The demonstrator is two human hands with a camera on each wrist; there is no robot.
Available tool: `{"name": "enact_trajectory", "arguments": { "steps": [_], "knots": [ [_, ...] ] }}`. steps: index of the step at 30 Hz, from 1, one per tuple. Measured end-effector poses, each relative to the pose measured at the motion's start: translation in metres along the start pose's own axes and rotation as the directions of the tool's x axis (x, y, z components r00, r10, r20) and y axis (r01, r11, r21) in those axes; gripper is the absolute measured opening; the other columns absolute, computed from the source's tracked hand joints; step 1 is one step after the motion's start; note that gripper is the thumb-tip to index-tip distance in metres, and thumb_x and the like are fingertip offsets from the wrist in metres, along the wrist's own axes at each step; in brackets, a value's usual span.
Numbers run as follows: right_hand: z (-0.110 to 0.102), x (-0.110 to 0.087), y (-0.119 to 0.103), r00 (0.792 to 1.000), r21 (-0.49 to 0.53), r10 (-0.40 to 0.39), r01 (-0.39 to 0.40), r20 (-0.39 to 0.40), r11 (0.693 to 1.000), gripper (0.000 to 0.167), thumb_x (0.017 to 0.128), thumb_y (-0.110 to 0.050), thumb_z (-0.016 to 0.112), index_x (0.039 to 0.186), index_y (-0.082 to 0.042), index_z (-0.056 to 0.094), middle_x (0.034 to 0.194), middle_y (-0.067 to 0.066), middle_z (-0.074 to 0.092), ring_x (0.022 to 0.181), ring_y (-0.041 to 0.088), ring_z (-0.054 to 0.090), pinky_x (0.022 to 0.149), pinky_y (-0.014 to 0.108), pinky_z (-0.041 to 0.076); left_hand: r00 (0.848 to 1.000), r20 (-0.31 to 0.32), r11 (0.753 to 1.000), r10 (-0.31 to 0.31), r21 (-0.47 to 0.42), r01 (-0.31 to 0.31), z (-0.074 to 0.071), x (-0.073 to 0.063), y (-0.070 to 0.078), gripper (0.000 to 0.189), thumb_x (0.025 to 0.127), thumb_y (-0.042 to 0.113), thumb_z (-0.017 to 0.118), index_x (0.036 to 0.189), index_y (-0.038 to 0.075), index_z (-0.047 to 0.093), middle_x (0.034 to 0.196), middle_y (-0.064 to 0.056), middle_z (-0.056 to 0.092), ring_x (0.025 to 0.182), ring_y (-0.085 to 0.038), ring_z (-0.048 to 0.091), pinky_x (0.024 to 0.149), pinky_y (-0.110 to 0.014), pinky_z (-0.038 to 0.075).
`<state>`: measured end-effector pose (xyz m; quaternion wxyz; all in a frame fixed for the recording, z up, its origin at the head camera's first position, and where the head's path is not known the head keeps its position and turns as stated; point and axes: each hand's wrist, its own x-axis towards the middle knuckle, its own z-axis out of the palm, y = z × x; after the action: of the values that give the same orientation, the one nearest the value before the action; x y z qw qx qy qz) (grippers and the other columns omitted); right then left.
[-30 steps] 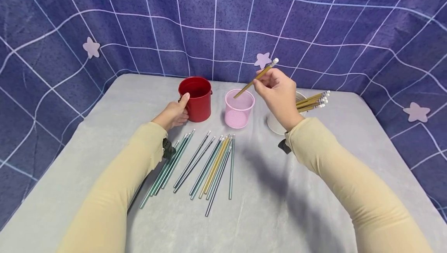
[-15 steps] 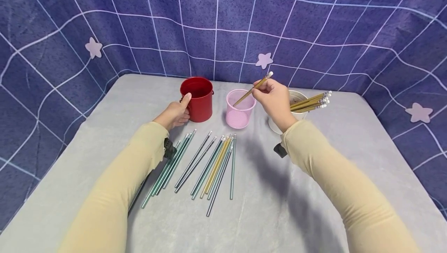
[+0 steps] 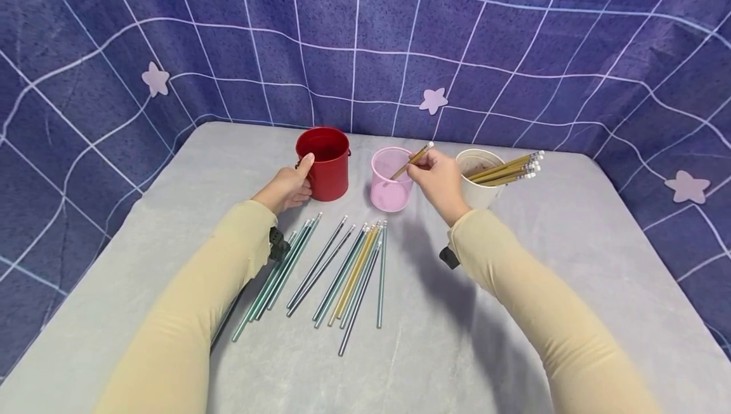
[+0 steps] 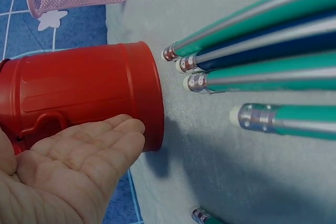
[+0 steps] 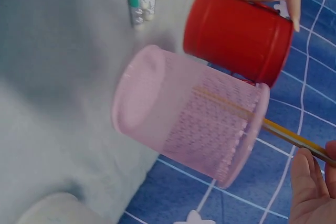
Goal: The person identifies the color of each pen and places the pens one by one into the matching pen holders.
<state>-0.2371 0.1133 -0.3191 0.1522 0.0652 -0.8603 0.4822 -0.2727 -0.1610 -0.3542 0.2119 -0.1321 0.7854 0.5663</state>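
My left hand (image 3: 287, 188) is beside a red metal bucket (image 3: 333, 176), its fingers lying nearly straight along the wall and the thumb up at the rim. Between thumb and fingers, my right hand (image 3: 441, 178) pinches a gold pencil (image 3: 403, 168) near its eraser end. That pencil slants down over the rim of a pink mesh pencil cup (image 3: 391, 198); through the mesh in the right wrist view, its lower part shows inside the cup (image 5: 184, 124).
Right of the pink cup stands a white container (image 3: 478, 195) with several gold pencils (image 3: 508, 169) leaning out to the right. Green pencils (image 3: 280, 274), dark blue pencils (image 3: 316, 265) and gold pencils (image 3: 355, 268) lie on the grey tabletop (image 3: 422, 363). A blue gridded curtain (image 3: 251, 58) hangs behind.
My right hand has moved down and to the left, lowering the gold pencil deeper into the pink cup. The left hand has stayed at the red bucket.
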Motion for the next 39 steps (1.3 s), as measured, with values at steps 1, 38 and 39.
{"name": "enact_trajectory", "arguments": {
  "steps": [1, 38, 39],
  "knots": [
    [0.002, 0.0, 0.002, 1.0, -0.011, 0.007, -0.007, 0.0, 1.0, 0.016, 0.08, -0.001, 0.064, 0.094, 0.006, 0.068, 0.086, 0.019, 0.07, 0.073, 0.013, 0.059, 0.061, 0.014, 0.041, 1.0, 0.0, 1.0, -0.001, 0.0, 0.001, 0.0, 0.0, 0.0, 0.088, 0.098, 0.059, 0.026, 0.136, -0.02, 0.032, 0.139, -0.034, 0.04, 0.13, -0.04, 0.042, 0.108, -0.045, 0.033],
    [0.016, -0.01, 0.026, 0.999, -0.016, 0.033, -0.034, -0.037, 0.999, 0.018, 0.079, -0.004, 0.066, 0.092, 0.007, 0.07, 0.088, 0.018, 0.071, 0.075, 0.02, 0.065, 0.061, 0.011, 0.043, 1.0, -0.012, 1.0, 0.008, -0.015, -0.008, 0.0, -0.005, 0.002, 0.087, 0.098, 0.058, 0.027, 0.136, -0.02, 0.033, 0.138, -0.034, 0.041, 0.128, -0.04, 0.043, 0.107, -0.046, 0.034],
    [0.016, -0.01, 0.026, 0.999, -0.016, 0.029, -0.03, -0.042, 0.999, 0.018, 0.078, -0.003, 0.066, 0.092, 0.007, 0.07, 0.087, 0.018, 0.071, 0.073, 0.018, 0.064, 0.061, 0.011, 0.043, 1.0, -0.009, 1.0, 0.009, -0.014, -0.009, 0.001, -0.005, 0.002, 0.087, 0.098, 0.058, 0.027, 0.136, -0.021, 0.032, 0.138, -0.034, 0.041, 0.129, -0.04, 0.043, 0.108, -0.046, 0.034]
  ]
}}
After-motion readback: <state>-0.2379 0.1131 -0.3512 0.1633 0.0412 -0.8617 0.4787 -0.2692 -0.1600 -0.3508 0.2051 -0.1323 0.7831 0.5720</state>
